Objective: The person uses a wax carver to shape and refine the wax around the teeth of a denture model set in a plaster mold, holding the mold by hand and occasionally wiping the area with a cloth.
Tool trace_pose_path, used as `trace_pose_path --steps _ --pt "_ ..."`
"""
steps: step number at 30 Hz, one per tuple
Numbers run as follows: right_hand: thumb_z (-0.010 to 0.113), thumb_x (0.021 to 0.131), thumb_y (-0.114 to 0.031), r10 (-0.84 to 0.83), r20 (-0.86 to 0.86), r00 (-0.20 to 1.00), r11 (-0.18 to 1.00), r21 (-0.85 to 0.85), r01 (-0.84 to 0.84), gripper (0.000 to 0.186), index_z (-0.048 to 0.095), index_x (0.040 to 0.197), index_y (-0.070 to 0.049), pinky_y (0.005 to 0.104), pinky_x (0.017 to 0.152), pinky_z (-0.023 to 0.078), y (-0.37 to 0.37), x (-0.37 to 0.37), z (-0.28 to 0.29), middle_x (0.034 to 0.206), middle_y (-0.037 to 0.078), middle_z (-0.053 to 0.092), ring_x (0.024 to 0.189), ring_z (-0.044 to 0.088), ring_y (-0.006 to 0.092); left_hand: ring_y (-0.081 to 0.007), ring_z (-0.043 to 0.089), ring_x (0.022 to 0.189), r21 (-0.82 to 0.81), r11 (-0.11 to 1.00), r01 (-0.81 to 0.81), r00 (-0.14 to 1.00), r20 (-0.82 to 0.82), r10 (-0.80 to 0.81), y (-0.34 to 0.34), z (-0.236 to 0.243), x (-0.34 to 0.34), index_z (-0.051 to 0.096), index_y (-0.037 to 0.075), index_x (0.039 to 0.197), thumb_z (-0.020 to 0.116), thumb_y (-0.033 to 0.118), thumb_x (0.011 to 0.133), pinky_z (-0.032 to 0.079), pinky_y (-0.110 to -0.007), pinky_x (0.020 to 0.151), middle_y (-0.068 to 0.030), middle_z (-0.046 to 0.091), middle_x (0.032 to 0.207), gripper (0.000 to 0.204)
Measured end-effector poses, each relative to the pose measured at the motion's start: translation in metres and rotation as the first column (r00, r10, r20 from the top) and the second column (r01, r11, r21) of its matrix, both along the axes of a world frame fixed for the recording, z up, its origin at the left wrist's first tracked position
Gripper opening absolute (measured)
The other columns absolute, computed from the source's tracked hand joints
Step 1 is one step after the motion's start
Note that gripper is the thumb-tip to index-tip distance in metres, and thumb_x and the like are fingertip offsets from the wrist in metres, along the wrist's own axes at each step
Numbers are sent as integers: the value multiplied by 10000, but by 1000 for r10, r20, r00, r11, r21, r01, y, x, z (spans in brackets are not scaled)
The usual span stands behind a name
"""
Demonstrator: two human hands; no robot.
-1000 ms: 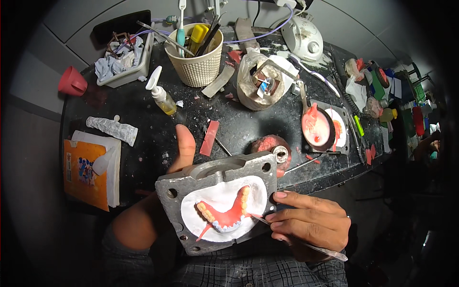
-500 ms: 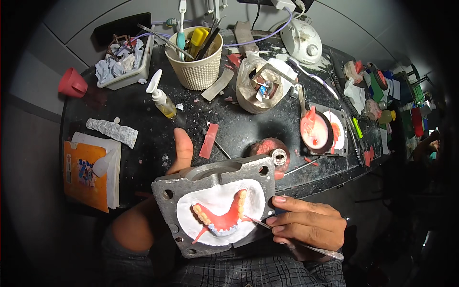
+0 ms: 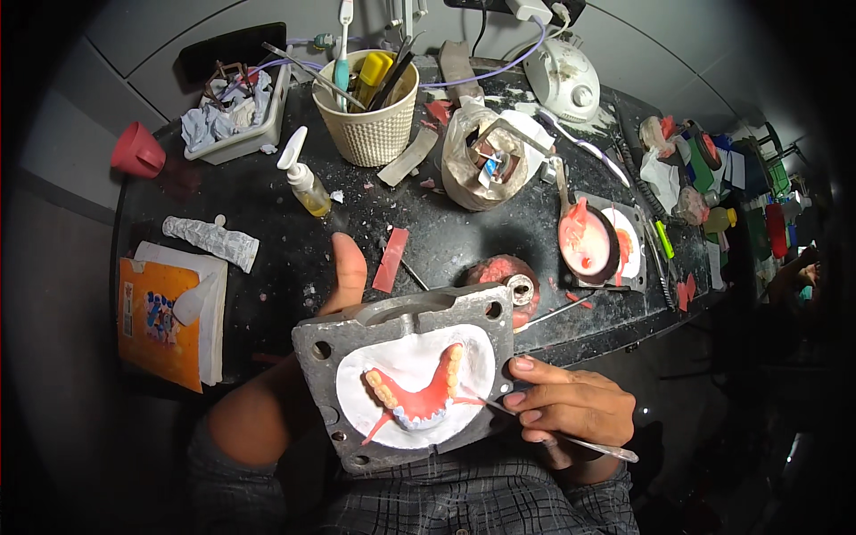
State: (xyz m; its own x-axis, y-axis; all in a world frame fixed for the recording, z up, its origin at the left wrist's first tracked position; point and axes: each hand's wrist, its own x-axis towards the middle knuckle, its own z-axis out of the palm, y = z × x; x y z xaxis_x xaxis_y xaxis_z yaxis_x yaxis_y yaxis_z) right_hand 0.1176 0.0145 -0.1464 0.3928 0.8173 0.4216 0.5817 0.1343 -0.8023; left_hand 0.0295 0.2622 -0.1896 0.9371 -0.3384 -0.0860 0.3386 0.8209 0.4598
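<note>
My left hand [image 3: 348, 275] grips a grey metal denture flask [image 3: 316, 392] from behind; only its thumb shows above the rim, the fingers hidden. Set in the flask's white plaster [image 3: 357, 423] is a U-shaped red wax denture [image 3: 419, 401] with yellowish teeth along both sides and a bluish-white front. Thin red wax strips [image 3: 376, 430] run outward from it. In my right hand [image 3: 578, 403], closed at the flask's right edge, is a slim metal wax carver [image 3: 602, 448]. Its tip lies by the right-hand wax strip; whether it touches, I cannot tell.
Beyond the flask are a round pinkish lump [image 3: 499, 272], a red wax strip [image 3: 390, 260] and a pan of pink wax [image 3: 584, 241]. Another flask half [image 3: 631, 232] lies beside the pan. A pump bottle [image 3: 308, 183], tool basket [image 3: 366, 129] and orange book [image 3: 160, 321] stand farther out.
The flask has shifted slightly right and up with my left hand. My right hand has drifted a little left, and the carver's tip now sits just above the right-hand wax strip.
</note>
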Motion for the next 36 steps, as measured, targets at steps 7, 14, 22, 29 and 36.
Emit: trace_pose_path --steps 7,14,22,29,36 --pt "775 967 -96 -85 -239 967 951 271 150 207 667 882 59 544 933 641 -4 -10 -13 955 247 757 1115 744 476 -575 147 1586 7 1000 30 999 44 -30 2 0 5 421 527 1581 343 993 808 262 -757 1214 -395 141 1701 906" --pt "785 964 -140 -2 -114 994 982 187 23 194 716 970 41 604 1039 569 2 3 1 1036 241 766 1179 712 492 -543 154 1598 -156 987 -31 994 -106 14 4 -12 2 402 446 1625 366 1008 785 250 -750 1220 -371 128 1718 1012" --pt "846 882 -79 12 7 1000 999 44 -12 187 758 1023 6 574 1089 553 13 4 0 1036 131 790 1195 732 388 -535 170 1596 -60 995 76 997 -12 -77 7 -12 2 382 382 1657 374 1013 780 254 -746 1217 -340 138 1731 1080" --pt "843 877 -60 -20 4 1000 999 32 20 153 761 982 14 547 1071 573 14 2 2 1000 129 793 1184 738 382 -535 166 1598 -213 976 -35 988 -156 1 5 -18 -4 441 426 1616 377 1006 787 262 -750 1213 -342 133 1731 1014" --pt "831 890 -54 -39 -51 998 997 70 42 136 748 952 33 464 966 634 11 -1 -2 952 138 785 1142 760 371 -536 122 1607 -449 853 -267 908 -413 67 6 -35 -12 480 513 1556 402 981 802 282 -772 1193 -351 114 1729 891"
